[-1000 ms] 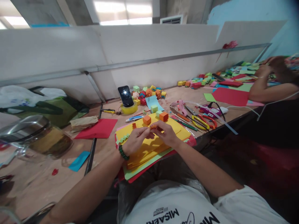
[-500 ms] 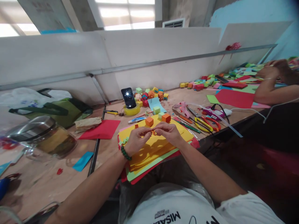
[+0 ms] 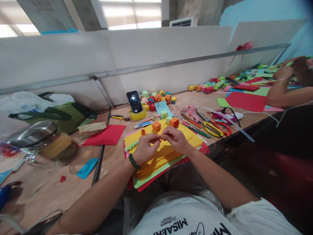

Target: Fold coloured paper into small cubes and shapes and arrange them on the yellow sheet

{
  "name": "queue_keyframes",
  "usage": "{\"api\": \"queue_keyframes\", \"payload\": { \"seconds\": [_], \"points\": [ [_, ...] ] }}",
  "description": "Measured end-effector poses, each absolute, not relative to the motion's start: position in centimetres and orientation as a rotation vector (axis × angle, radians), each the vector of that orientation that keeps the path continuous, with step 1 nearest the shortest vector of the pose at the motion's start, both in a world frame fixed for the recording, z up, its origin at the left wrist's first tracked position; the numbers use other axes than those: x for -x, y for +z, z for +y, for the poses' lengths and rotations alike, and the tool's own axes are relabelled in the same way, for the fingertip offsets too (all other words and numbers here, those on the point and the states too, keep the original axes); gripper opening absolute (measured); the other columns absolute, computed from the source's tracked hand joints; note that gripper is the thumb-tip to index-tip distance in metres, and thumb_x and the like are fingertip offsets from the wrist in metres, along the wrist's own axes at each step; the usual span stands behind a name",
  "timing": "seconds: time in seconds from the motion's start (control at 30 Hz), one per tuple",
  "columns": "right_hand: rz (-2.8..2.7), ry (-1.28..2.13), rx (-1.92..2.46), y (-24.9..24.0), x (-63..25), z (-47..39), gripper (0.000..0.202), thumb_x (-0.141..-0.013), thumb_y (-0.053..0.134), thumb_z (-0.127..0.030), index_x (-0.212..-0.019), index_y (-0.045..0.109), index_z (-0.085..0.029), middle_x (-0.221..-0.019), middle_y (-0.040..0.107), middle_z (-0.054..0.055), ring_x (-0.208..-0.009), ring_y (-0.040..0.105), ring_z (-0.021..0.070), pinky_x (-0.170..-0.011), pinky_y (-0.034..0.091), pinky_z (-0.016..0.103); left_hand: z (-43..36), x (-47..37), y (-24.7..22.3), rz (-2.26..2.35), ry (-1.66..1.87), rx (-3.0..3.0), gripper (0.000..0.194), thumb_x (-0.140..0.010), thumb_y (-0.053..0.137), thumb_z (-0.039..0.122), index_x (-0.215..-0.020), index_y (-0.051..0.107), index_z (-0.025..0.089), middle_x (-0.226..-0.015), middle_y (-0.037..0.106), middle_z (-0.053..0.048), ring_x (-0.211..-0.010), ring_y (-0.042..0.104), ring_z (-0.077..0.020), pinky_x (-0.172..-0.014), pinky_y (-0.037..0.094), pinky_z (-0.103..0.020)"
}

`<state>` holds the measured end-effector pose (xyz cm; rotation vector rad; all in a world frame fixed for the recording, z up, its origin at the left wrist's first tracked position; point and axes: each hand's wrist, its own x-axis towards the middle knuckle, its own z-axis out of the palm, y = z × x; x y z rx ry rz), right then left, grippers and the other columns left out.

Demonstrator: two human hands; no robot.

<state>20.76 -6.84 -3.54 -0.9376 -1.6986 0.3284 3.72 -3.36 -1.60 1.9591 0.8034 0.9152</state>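
My left hand [image 3: 146,147] and my right hand [image 3: 176,139] meet fingertip to fingertip above a stack of yellow sheets [image 3: 156,160]. Between their pinched fingers is a small orange paper piece [image 3: 160,138], mostly hidden. Just beyond the hands stand an orange paper cube [image 3: 156,126] and another orange cube [image 3: 174,122], with a light green cube [image 3: 163,114] behind. A zigzag light green strip [image 3: 131,145] lies at the stack's left edge, near a small orange piece [image 3: 143,132].
A phone [image 3: 134,101] leans behind yellow tape [image 3: 138,113]. Pliers [image 3: 213,129], scissors and a pink glue gun [image 3: 193,114] lie right. A glass jar [image 3: 56,143] and red paper [image 3: 107,135] are left. Another person's arm [image 3: 283,88] rests at far right.
The small orange piece is now more covered by my fingertips. My left hand has shifted slightly right, showing more of the green strip. The other person's hands have moved a little.
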Motion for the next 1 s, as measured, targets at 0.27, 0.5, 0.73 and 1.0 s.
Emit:
{"api": "queue_keyframes", "payload": {
  "seconds": [0.27, 0.5, 0.73, 1.0],
  "points": [
    [-1.665, 0.122, 0.880, -3.6, -20.8, -6.9, 0.021, -0.093, 0.051, -0.031, -0.079, 0.060, -0.019, -0.074, 0.060, 0.003, -0.070, 0.056, 0.0132, -0.064, 0.047, 0.026, -2.5, -3.1, -0.4, 0.665, 0.568, -1.334, 0.045, -0.065, 0.073, 0.052, -0.085, 0.069, 0.013, -0.075, 0.068, -0.007, -0.070, 0.065, -0.0167, -0.064, 0.049, -0.026],
    [-1.536, 0.269, 0.887, -4.0, -20.6, -7.1, 0.015, -0.091, 0.054, -0.032, -0.096, 0.062, -0.020, -0.089, 0.063, 0.004, -0.077, 0.061, 0.0133, -0.067, 0.052, 0.027, -2.3, -3.1, -0.2, 0.689, 0.578, -1.214, 0.048, -0.047, 0.088, 0.043, -0.076, 0.064, 0.014, -0.076, 0.063, 0.000, -0.071, 0.061, -0.0114, -0.061, 0.046, -0.021],
    [-1.629, -0.108, 0.829, -3.4, -20.0, -8.2, 0.011, -0.085, 0.065, -0.031, -0.080, 0.060, -0.022, -0.068, 0.058, -0.001, -0.053, 0.049, 0.0088, -0.049, 0.046, 0.021, -2.3, -3.0, 0.0, 0.721, 0.715, -1.090, 0.043, -0.043, 0.090, 0.038, -0.066, 0.063, 0.014, -0.060, 0.051, 0.005, -0.056, 0.046, -0.0044, -0.053, 0.035, -0.017],
    [-1.697, -0.284, 0.822, -3.8, -19.8, -7.6, 0.003, -0.086, 0.063, -0.020, -0.083, 0.061, -0.021, -0.074, 0.059, 0.001, -0.062, 0.058, 0.0102, -0.057, 0.050, 0.021, -2.5, -3.3, -0.1, 0.740, 0.690, -1.147, 0.043, -0.042, 0.088, 0.043, -0.060, 0.064, 0.013, -0.056, 0.049, 0.003, -0.055, 0.042, -0.0056, -0.050, 0.031, -0.018]
  ]
}}
